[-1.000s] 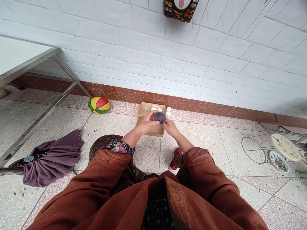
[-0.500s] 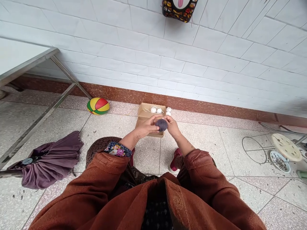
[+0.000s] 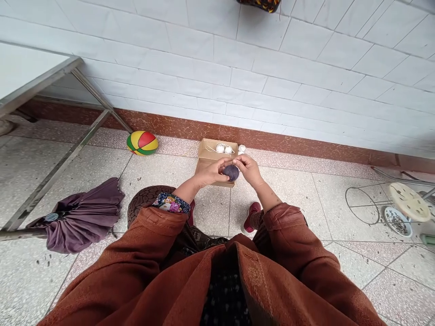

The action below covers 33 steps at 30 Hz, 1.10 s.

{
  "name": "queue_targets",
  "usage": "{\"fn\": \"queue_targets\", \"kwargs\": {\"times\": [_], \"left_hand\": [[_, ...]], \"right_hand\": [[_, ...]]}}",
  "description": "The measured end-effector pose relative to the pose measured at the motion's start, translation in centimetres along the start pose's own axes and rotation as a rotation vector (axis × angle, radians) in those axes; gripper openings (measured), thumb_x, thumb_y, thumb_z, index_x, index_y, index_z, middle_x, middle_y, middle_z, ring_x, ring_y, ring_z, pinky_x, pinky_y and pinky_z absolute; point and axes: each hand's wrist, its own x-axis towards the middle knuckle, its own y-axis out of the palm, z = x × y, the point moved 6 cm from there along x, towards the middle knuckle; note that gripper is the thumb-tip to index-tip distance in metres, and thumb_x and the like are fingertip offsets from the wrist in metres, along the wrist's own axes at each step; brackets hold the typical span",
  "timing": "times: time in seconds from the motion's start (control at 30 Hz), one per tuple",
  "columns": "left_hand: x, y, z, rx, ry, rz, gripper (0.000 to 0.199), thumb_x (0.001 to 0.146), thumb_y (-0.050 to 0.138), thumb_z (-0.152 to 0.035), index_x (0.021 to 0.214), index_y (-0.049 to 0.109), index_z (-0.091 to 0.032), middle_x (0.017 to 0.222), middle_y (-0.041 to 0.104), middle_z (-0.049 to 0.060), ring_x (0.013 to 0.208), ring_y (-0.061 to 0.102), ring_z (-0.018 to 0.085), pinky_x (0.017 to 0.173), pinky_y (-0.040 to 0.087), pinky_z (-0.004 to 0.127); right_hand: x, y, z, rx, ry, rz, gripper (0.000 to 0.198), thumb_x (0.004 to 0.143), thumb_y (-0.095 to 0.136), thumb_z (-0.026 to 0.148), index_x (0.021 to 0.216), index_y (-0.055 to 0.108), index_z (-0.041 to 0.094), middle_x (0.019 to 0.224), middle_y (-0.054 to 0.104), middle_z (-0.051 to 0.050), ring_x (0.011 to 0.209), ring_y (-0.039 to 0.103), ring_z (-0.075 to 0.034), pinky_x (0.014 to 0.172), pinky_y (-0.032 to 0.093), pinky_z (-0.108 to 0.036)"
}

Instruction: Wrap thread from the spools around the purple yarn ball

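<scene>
yarn ball (image 3: 231,172) now nearer jacket (image 3: 272,276)

Dark wall item (image 3: 261,4) cut off at top edge. Table (image 3: 30,68) runs off L edge. L hand (image 3: 210,173) & purple yarn ball (image 3: 231,172) hide part of cardbd box (image 3: 206,155); R hand (image 3: 250,171) partly covers 1 white ball (image 3: 241,152) beside it. What, if anything, R hand pinches: too small to tell. Green item (image 3: 427,239) cut off at R edge. Bits in bowl (image 3: 388,216) too small to ID.
</scene>
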Motion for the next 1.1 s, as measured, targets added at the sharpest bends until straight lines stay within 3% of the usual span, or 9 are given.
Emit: {"fn": "queue_targets", "kwargs": {"times": [0.07, 0.17, 0.33, 0.4, 0.5, 0.63, 0.83, 1.0, 1.1], "left_hand": [[-0.4, 0.5, -0.8, -0.111, 0.050, 0.026, 0.081, 0.068, 0.091, -0.030, 0.145, 0.066, -0.027, 0.132, 0.073, 0.011, 0.122, 0.069, 0.027, 0.103, 0.054, 0.042], [-0.5, -0.3, -1.4, -0.155, 0.077, -0.111, 0.074, 0.071, 0.088, -0.031, 0.142, 0.068, -0.024, 0.131, 0.072, 0.011, 0.122, 0.068, 0.026, 0.109, 0.053, 0.043], [-0.2, -2.9, -1.4, 0.138, 0.055, -0.393, 0.063, 0.067, 0.085, -0.027, 0.128, 0.074, -0.019, 0.131, 0.069, 0.012, 0.118, 0.069, 0.028, 0.113, 0.052, 0.048], [-0.2, -2.9, -1.4, 0.211, 0.069, -0.363, 0.065, 0.068, 0.086, -0.028, 0.131, 0.075, -0.021, 0.137, 0.067, 0.012, 0.121, 0.068, 0.029, 0.113, 0.053, 0.048], [-0.3, -1.5, -1.1, 0.137, 0.058, -0.159, 0.072, 0.070, 0.089, -0.032, 0.140, 0.072, -0.025, 0.138, 0.069, 0.011, 0.121, 0.069, 0.028, 0.110, 0.054, 0.046], [-0.7, 0.6, -1.5, -0.101, 0.065, 0.037, 0.091, 0.071, 0.092, -0.034, 0.156, 0.062, -0.029, 0.138, 0.071, 0.012, 0.123, 0.069, 0.029, 0.103, 0.055, 0.043], [-0.4, -0.5, -1.6, -0.286, 0.062, -0.138, 0.065, 0.076, 0.086, -0.040, 0.138, 0.071, -0.025, 0.132, 0.073, 0.011, 0.116, 0.070, 0.026, 0.096, 0.056, 0.039], [-0.1, -2.9, -0.8, -0.106, 0.070, -0.374, 0.059, 0.071, 0.083, -0.035, 0.128, 0.073, -0.019, 0.124, 0.075, 0.011, 0.117, 0.070, 0.028, 0.109, 0.053, 0.047], [-0.4, -3.1, -1.0, 0.191, 0.067, -0.397, 0.068, 0.064, 0.087, -0.030, 0.130, 0.075, -0.021, 0.131, 0.072, 0.012, 0.125, 0.068, 0.032, 0.117, 0.049, 0.051]], "right_hand": [[-0.2, 0.9, -1.3, 0.015, 0.119, -0.014, 0.031, 0.100, 0.070, 0.052, 0.083, 0.069, 0.025, 0.083, 0.069, -0.003, 0.087, 0.062, -0.023, 0.090, 0.053, -0.038], [-1.7, 3.3, -2.1, 0.013, 0.212, 0.083, 0.031, 0.098, 0.068, 0.053, 0.084, 0.068, 0.025, 0.079, 0.066, 0.000, 0.083, 0.060, -0.022, 0.083, 0.052, -0.036], [-3.2, 4.3, 1.0, 0.075, -0.015, 0.327, 0.037, 0.099, 0.069, 0.057, 0.082, 0.068, 0.024, 0.079, 0.063, 0.000, 0.079, 0.059, -0.020, 0.081, 0.050, -0.035], [-2.4, 2.4, 2.1, 0.112, -0.068, 0.274, 0.038, 0.100, 0.069, 0.060, 0.087, 0.072, 0.025, 0.085, 0.067, -0.002, 0.082, 0.060, -0.021, 0.084, 0.051, -0.036], [-0.3, -0.5, 2.5, 0.119, -0.078, 0.155, 0.042, 0.097, 0.073, 0.065, 0.085, 0.073, 0.025, 0.088, 0.070, -0.004, 0.086, 0.061, -0.022, 0.088, 0.052, -0.038], [1.3, -0.9, 1.1, 0.116, -0.042, 0.076, 0.040, 0.094, 0.076, 0.062, 0.080, 0.070, 0.025, 0.085, 0.069, -0.003, 0.086, 0.060, -0.022, 0.088, 0.052, -0.038], [0.0, 2.6, -1.6, -0.003, 0.110, 0.119, 0.030, 0.100, 0.067, 0.051, 0.083, 0.066, 0.025, 0.079, 0.065, -0.001, 0.079, 0.059, -0.022, 0.078, 0.050, -0.035], [-2.3, 3.6, 1.4, -0.028, -0.136, 0.353, 0.036, 0.103, 0.066, 0.056, 0.085, 0.069, 0.026, 0.083, 0.068, -0.004, 0.083, 0.063, -0.023, 0.084, 0.052, -0.037], [-2.1, 2.4, 3.0, 0.004, -0.217, 0.349, 0.035, 0.105, 0.066, 0.057, 0.091, 0.075, 0.027, 0.089, 0.072, -0.006, 0.084, 0.064, -0.024, 0.086, 0.053, -0.039]]}}
